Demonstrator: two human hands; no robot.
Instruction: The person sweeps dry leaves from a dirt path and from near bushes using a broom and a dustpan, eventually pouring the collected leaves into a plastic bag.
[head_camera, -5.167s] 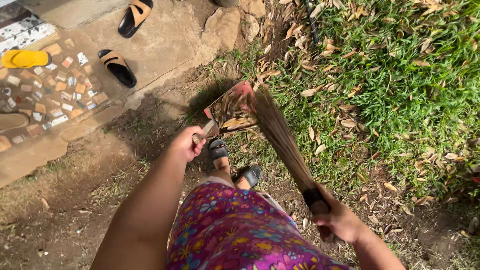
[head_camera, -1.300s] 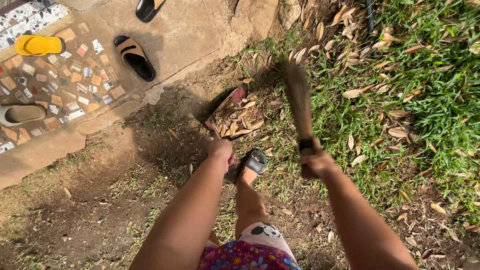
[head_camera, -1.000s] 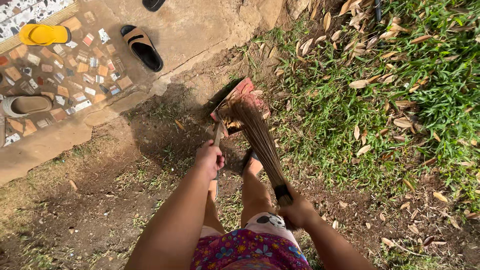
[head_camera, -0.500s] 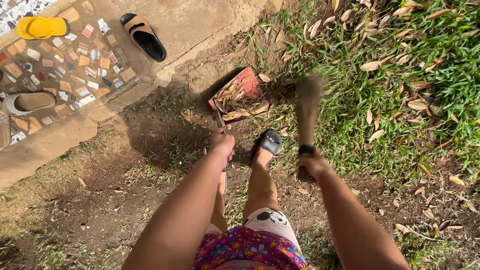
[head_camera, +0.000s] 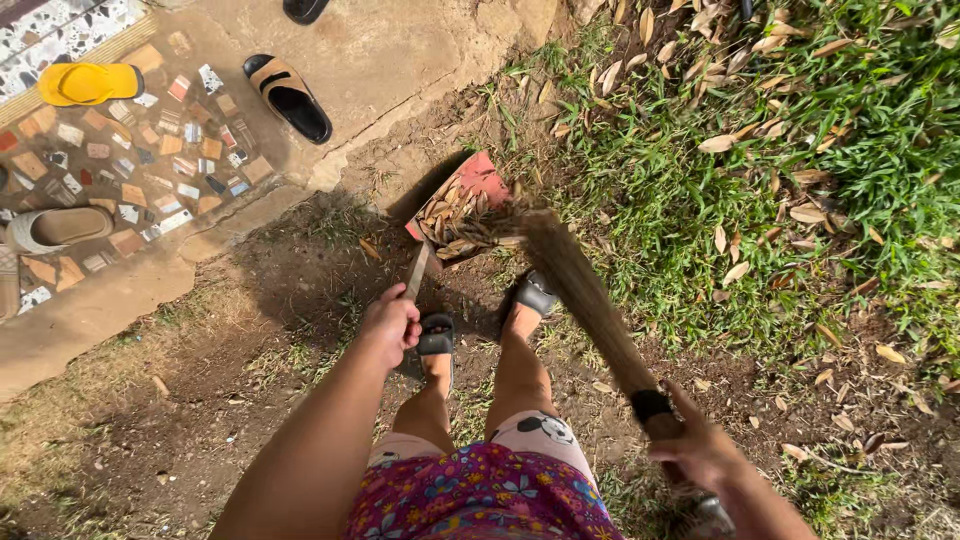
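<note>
Head view, near: a flowered purple garment (head_camera: 480, 495) fills the bottom edge, with two bare legs below it standing in black sandals (head_camera: 535, 293) on bare soil.
Right hand: the right hand (head_camera: 700, 455) sits low at the right, fingers wrapped tight round the dark-bound handle of a bundled twig broom (head_camera: 580, 290).
Broom: its long brown bristles slant up and left, the tips blurred and touching the open mouth of the dustpan.
Left hand: the left hand (head_camera: 392, 325) is closed in a fist on the thin handle of the red dustpan (head_camera: 460, 205), fingers curled under and mostly hidden.
Dustpan: it lies tilted on the soil just ahead of the feet, at the edge of the grass, already holding a heap of dry leaves.
Step in hand: judged from the pose, a sweeping stroke that draws leaves into the pan.
Next move: it would call for keeping the pan's lip pressed to the ground and reaching the bristles out to the loose leaves (head_camera: 760, 150) on the grass (head_camera: 860, 180) to the right.
Farther off: a concrete step (head_camera: 380, 60) with a mosaic-tiled patch, a black and tan sandal (head_camera: 288, 97), a yellow slipper (head_camera: 85, 83) and a grey shoe (head_camera: 55, 228).
</note>
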